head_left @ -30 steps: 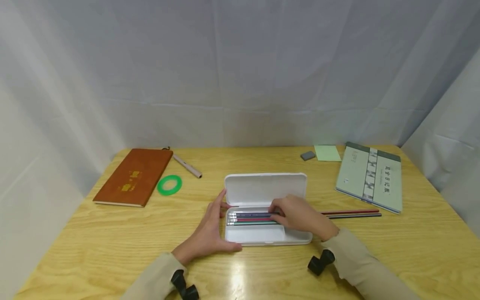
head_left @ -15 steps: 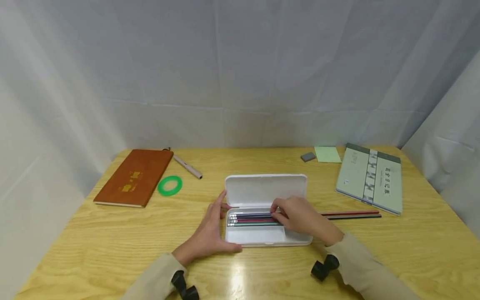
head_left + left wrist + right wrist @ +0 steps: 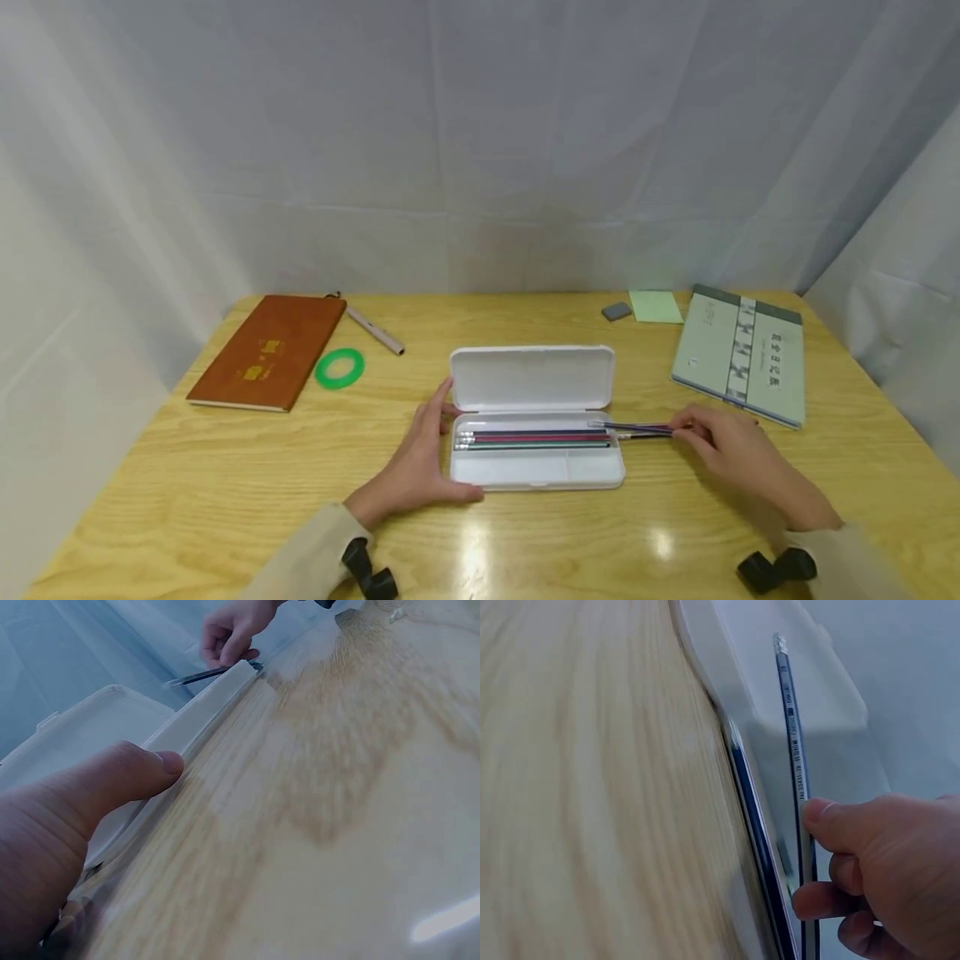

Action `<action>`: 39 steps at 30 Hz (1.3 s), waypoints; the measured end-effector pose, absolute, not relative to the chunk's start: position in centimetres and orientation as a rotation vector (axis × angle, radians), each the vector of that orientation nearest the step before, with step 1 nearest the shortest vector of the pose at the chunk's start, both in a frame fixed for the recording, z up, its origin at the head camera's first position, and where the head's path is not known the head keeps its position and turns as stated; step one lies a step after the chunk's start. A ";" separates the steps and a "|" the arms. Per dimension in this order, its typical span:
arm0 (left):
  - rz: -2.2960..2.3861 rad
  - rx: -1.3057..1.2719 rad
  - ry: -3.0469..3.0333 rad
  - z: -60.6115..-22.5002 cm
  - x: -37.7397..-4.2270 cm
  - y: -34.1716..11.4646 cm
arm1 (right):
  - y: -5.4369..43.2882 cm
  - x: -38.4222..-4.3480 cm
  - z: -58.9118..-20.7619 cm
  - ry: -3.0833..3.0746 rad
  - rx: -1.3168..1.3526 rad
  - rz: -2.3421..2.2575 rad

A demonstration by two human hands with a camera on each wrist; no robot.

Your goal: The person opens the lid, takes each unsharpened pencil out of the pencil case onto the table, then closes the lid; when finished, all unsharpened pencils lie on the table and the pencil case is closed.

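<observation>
A white pencil case (image 3: 517, 475) lies with its lid (image 3: 532, 379) raised, in the middle of the table. Inside, several pencils (image 3: 536, 439) lie side by side with their eraser ends to the left. My left hand (image 3: 420, 467) holds the case's left end, thumb along the front edge and fingers around the back corner. To the right of the case, my right hand (image 3: 731, 446) pinches a dark striped pencil (image 3: 795, 742) between thumb and fingers. Its eraser end reaches over the case's right end. Below it another dark pencil (image 3: 761, 847) lies on the table.
At the left are a brown notebook (image 3: 266, 354), a green tape ring (image 3: 340, 368) and a pen (image 3: 375, 331). Towards the back right lie a grey eraser (image 3: 617, 312), green sticky notes (image 3: 656, 306) and a pale green notebook (image 3: 738, 354). A curtain (image 3: 480, 167) hangs behind the table.
My right hand has left the pencils in the case and moved right. It now pinches a pencil from beside the case, slightly raised. The left hand stays in place.
</observation>
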State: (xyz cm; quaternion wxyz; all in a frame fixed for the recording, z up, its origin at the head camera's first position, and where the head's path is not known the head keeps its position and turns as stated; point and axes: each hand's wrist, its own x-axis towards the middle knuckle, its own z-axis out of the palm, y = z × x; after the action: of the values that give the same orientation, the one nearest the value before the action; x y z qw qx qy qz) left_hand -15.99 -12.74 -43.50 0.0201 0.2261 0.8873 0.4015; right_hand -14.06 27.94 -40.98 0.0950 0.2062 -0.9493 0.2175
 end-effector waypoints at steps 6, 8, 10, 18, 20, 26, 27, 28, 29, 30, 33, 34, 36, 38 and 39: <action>1.239 0.700 2.755 -43.5 -16.0 -12.8 | 31.5 -12.6 -41.5 -2.807 0.532 0.572; 1.245 0.699 2.748 -43.5 -16.0 -12.8 | 31.9 -12.5 -41.7 -2.813 0.536 0.576; 1.252 0.697 2.742 -43.4 -16.0 -12.7 | 32.0 -12.5 -42.0 -2.813 0.551 0.582; 1.254 0.710 2.752 -43.5 -16.1 -12.8 | 31.5 -13.2 -42.4 -2.821 0.562 0.603; 1.247 0.714 2.761 -43.6 -16.1 -12.8 | 31.3 -13.5 -42.3 -2.813 0.559 0.598; 1.249 0.720 2.767 -43.7 -16.2 -12.9 | 30.4 -14.1 -42.1 -2.814 0.561 0.605; 1.249 0.720 2.765 -43.7 -16.2 -12.8 | 30.2 -14.2 -42.0 -2.823 0.565 0.615; 1.251 0.721 2.763 -43.7 -16.2 -12.8 | 29.9 -14.4 -41.8 -2.833 0.575 0.633; 1.250 0.722 2.763 -43.7 -16.2 -12.8 | 29.6 -14.5 -41.7 -2.842 0.590 0.657; 1.250 0.723 2.762 -43.7 -16.2 -12.8 | 29.2 -14.6 -41.5 -2.850 0.606 0.688; 1.250 0.726 2.762 -43.8 -16.2 -12.8 | 27.8 -14.9 -41.0 -2.853 0.684 0.778; 1.251 0.726 2.762 -43.8 -16.2 -12.8 | 27.2 -15.1 -40.9 -2.851 0.710 0.804; 1.250 0.727 2.764 -43.8 -16.2 -12.8 | 25.9 -15.4 -40.7 -2.838 0.771 0.827; 1.249 0.729 2.764 -43.8 -16.2 -12.7 | 24.5 -15.8 -40.7 -2.838 0.835 0.836; 1.248 0.731 2.763 -43.8 -16.1 -12.7 | 23.8 -16.0 -40.6 -2.848 0.862 0.841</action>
State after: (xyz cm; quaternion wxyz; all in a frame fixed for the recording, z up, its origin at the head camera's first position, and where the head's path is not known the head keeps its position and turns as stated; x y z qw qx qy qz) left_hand -16.15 -12.69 -43.80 0.0118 0.2343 0.8859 0.4001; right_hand -16.00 23.84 -40.65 0.0246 0.2788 -0.9207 0.2719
